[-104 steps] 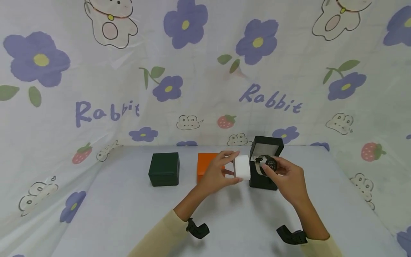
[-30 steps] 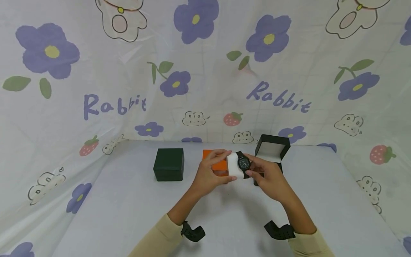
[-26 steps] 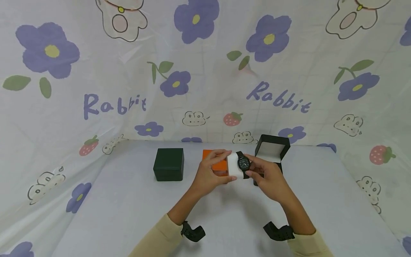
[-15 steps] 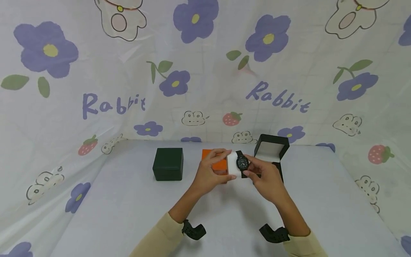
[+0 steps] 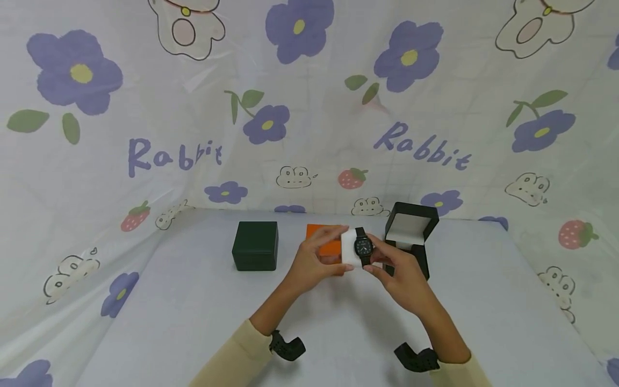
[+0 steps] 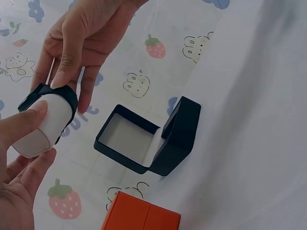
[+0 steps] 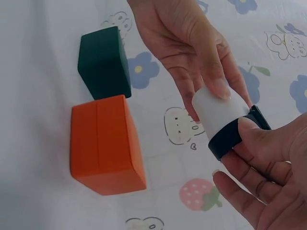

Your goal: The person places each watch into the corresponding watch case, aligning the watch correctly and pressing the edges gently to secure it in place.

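A black wristwatch (image 5: 364,247) sits with its strap around a white watch cushion (image 5: 348,250), above the table. My left hand (image 5: 309,263) pinches the cushion's left end between thumb and fingers. From the other side, my right hand (image 5: 403,274) holds the watch, thumb on the strap (image 7: 226,139). The watch face looks up in the head view; the wrist views show mostly the strap and bare white cushion (image 6: 52,117). Behind my right hand stands an open black watch box (image 5: 411,226), lid raised and pale inside, partly hidden by the fingers.
An orange box (image 7: 105,143) is partly covered by my left hand in the head view. To its left, a closed dark green box (image 5: 255,246) stands on the white tabletop (image 5: 203,301). A flower-and-rabbit print sheet (image 5: 319,107) hangs behind.
Earlier the watch was apart from the cushion, near the black box. It then came onto the cushion's right end, and over the last second it has slid slightly left along it.
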Demonstrator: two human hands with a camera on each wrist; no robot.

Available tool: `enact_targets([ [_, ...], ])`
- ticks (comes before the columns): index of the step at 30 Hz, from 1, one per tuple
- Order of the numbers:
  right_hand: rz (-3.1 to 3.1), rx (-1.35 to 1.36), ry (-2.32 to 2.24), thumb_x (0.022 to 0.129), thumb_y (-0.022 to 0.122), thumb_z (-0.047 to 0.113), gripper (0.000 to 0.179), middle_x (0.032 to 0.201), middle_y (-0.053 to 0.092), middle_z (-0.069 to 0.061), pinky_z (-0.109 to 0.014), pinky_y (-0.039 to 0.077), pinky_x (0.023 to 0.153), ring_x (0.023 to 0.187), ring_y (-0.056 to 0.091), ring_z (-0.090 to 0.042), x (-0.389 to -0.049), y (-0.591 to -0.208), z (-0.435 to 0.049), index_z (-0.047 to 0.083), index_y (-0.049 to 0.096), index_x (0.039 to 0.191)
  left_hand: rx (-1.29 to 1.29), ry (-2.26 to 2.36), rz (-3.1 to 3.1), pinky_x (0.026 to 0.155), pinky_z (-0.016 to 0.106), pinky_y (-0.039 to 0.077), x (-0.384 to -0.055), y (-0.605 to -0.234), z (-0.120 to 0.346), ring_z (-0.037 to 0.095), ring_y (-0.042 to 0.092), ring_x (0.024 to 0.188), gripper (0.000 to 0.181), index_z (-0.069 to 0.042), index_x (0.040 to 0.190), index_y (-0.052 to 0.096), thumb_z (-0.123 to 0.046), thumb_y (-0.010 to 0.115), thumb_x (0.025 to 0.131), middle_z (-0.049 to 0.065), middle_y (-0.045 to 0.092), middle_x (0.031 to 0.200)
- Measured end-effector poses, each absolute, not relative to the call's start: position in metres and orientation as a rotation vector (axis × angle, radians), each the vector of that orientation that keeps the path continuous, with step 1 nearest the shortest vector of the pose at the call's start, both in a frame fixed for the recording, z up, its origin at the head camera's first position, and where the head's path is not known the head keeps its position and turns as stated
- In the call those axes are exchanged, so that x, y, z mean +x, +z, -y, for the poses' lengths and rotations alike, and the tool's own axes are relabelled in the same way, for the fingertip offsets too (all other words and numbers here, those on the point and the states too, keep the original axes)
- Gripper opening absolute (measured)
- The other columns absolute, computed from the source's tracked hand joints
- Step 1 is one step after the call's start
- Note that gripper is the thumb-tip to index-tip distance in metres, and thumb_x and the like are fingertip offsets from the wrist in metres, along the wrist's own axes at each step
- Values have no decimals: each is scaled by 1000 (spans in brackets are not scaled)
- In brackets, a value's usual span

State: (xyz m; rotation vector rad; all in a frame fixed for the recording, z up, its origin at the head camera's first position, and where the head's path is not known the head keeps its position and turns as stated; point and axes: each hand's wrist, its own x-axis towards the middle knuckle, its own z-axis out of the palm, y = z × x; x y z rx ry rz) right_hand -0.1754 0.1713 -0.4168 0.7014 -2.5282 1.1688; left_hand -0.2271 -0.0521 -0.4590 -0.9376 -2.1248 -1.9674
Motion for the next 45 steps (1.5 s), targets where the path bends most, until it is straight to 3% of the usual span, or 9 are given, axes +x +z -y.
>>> enact_targets([
  [6,2470,741,1158,83,80,-2,69,89,71,2,-40,60,89,92,69,-17,-175,-417,-173,1,52,146,-964,-1982,2142,88,32,59,-226,-459,52,20,56,129,81,-29,149,54,-8,88,78,-2,53,141],
  [13,2374,674,1140,78,85,1,65,87,74,3,-43,58,91,91,69,-16,-176,-418,-170,5,62,139,-905,-1999,2090,86,39,60,-225,-454,52,26,59,125,77,-24,146,57,-6,89,77,3,56,136],
  [16,2346,648,1133,75,87,1,65,85,74,4,-31,57,93,89,69,-15,-177,-419,-169,5,65,136,-886,-2005,2074,85,39,61,-225,-453,52,26,60,124,75,-21,144,59,-6,89,77,3,56,135],
  [20,2336,606,1150,75,87,-1,63,84,73,2,-18,56,82,80,67,-13,-176,-420,-166,4,66,134,-857,-2007,2061,82,36,61,-225,-454,51,24,60,122,72,-19,142,62,-7,90,76,2,57,134],
  [27,2307,531,1195,76,86,-1,62,83,71,-1,-37,63,73,77,69,-15,-175,-423,-161,5,66,135,-828,-2007,2050,82,35,61,-223,-452,48,24,60,122,73,-25,142,62,-7,90,77,2,58,134],
  [31,2319,501,1200,78,85,0,63,85,71,-1,-26,61,74,78,70,-15,-172,-424,-159,7,64,137,-838,-2020,2069,82,36,62,-225,-450,49,24,59,124,74,-24,142,62,-5,90,76,2,58,134],
  [34,2341,522,1215,79,85,1,64,86,72,-1,-28,61,78,81,71,-15,-172,-424,-160,6,63,139,-870,-2022,2094,83,36,61,-226,-449,51,25,59,124,75,-25,143,60,-6,90,76,2,57,135],
  [39,2394,640,1190,77,87,4,72,110,72,-3,-38,58,92,100,70,-19,-174,-420,-171,11,59,144,-958,-2008,2136,85,35,61,-229,-447,58,24,58,126,76,-25,146,57,-9,88,79,2,55,138],
  [45,2452,840,1174,72,92,8,94,152,51,-3,-34,51,104,133,53,-26,-180,-408,-182,17,46,154,-1059,-2057,2140,84,37,61,-226,-443,64,25,59,126,77,-23,147,56,-7,88,79,2,51,142],
])
